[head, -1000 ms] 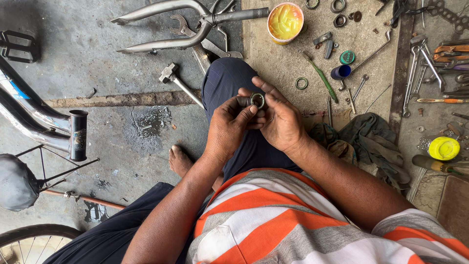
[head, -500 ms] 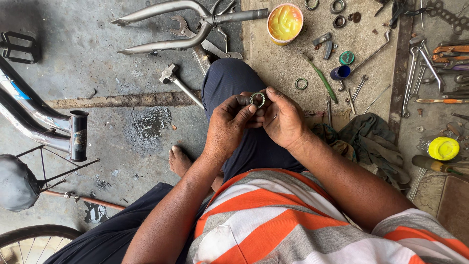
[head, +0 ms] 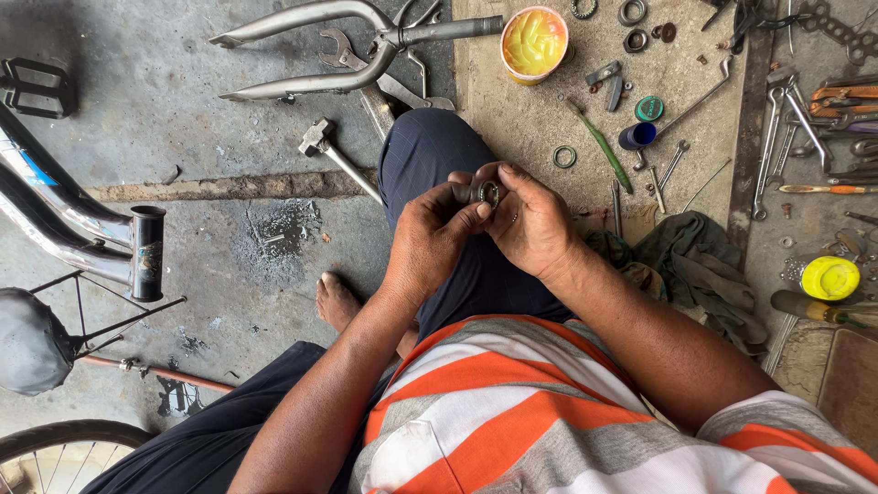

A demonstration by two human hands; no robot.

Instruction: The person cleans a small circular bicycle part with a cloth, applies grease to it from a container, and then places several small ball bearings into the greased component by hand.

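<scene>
Pinched between both hands above the person's knee, a small metal ring [head: 491,193] sits at the fingertips. Left hand [head: 430,240] has its grip closed on the ring's near side, thumb pressing its rim; right hand [head: 530,224] has its grip closed on the far side. Beyond the knee, on the floor, lie a bicycle fork [head: 320,46], a hammer [head: 334,155], a tub of yellow grease [head: 534,43] and scattered wrenches [head: 777,137].
</scene>
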